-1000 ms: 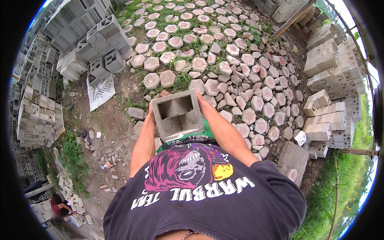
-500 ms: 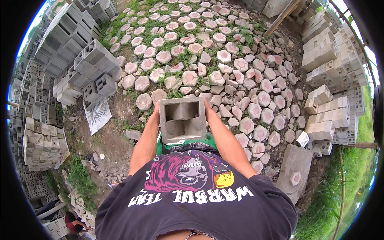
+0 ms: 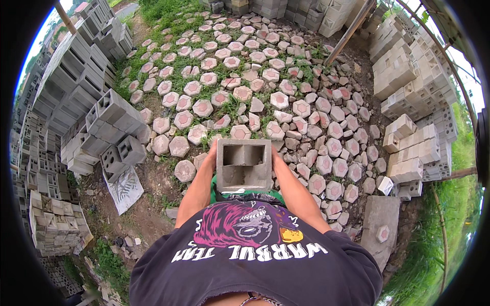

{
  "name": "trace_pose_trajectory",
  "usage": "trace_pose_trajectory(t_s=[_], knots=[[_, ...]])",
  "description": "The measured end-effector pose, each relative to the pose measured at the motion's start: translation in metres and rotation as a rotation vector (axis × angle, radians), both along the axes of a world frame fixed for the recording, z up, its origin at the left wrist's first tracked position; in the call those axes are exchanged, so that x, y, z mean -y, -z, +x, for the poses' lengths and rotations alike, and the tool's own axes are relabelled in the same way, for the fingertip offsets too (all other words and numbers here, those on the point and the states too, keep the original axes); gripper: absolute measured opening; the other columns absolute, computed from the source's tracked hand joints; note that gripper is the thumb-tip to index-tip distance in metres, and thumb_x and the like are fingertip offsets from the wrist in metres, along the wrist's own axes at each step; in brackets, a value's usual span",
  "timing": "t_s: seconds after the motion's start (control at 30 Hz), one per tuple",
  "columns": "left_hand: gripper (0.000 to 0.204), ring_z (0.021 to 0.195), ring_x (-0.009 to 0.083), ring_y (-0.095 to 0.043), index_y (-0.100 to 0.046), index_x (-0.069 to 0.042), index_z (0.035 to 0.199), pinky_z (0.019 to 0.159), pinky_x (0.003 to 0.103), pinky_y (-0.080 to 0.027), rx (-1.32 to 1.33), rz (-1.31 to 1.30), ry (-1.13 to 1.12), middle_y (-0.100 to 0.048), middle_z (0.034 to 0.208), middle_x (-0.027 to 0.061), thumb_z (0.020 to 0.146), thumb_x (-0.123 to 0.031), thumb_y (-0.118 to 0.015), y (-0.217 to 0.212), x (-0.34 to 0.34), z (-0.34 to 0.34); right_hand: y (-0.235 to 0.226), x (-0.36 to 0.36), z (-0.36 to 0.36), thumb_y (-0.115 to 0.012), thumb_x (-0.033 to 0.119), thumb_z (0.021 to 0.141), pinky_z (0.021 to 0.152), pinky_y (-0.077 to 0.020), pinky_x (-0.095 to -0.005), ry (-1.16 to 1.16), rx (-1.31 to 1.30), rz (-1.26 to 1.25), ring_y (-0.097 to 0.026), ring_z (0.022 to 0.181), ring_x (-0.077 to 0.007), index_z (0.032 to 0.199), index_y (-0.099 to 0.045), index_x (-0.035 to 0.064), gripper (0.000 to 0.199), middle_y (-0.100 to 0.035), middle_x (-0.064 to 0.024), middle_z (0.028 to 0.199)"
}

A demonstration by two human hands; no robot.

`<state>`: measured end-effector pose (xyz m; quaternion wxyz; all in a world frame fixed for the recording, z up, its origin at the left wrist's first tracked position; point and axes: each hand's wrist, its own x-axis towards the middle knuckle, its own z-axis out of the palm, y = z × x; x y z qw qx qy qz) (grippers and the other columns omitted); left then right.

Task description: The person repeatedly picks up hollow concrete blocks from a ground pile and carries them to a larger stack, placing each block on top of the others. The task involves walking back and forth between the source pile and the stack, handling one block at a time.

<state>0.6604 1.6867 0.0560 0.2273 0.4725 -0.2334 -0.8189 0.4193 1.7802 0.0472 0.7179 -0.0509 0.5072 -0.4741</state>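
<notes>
Gripping a grey hollow concrete block (image 3: 244,164) from either side, the left hand (image 3: 212,154) and the right hand (image 3: 276,157) press flat against its ends and carry it in front of the waist, its two open cells facing up; the fingers are mostly hidden behind the block. It hangs in the air above bare dirt, just short of a spread of hexagonal pavers (image 3: 245,92) with reddish centres, laid loosely with grass growing in the gaps. To the left, a tumbled heap of hollow blocks (image 3: 112,127) lies close by, and a white sack (image 3: 124,187) is flat on the ground beside it. Farther left stand tall stacks of grey blocks (image 3: 56,224). On the right, neat stacks of pale solid bricks (image 3: 413,148) line the edge, with a flat concrete slab (image 3: 380,232) lying near them. A slanted wooden pole (image 3: 349,30) rises beyond the pavers. Green grass (image 3: 439,245) borders the yard on the right
</notes>
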Motion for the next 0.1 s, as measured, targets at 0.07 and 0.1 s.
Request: trace_pose_trajectory(t_s=[0.07,0.1], knots=[[0.040,0.078,0.0200,-0.063,-0.065,-0.005,0.098,0.073,0.034,-0.052,-0.087,-0.047,0.015,-0.067,0.092,0.0072,0.091,-0.036,-0.040,0.016,0.033,0.021,-0.011,0.033,0.012,-0.048,0.041,0.086,0.072,-0.0509,-0.0328,-0.053,-0.039,-0.053,-0.063,0.077,-0.0192,0.101,-0.066,0.0070,0.041,-0.067,-0.0058,0.094],[0.038,0.082,0.0199,-0.064,-0.065,-0.004,0.102,0.075,0.034,-0.052,-0.148,-0.048,0.050,-0.067,0.096,0.0082,0.091,-0.031,-0.041,0.012,0.044,0.026,-0.020,0.047,0.012,-0.048,0.041,0.086,0.072,-0.0509,-0.0328,-0.051,-0.048,-0.055,-0.063,0.077,-0.0192,0.101,-0.066,0.0070,0.041,-0.067,-0.0058,0.094]])
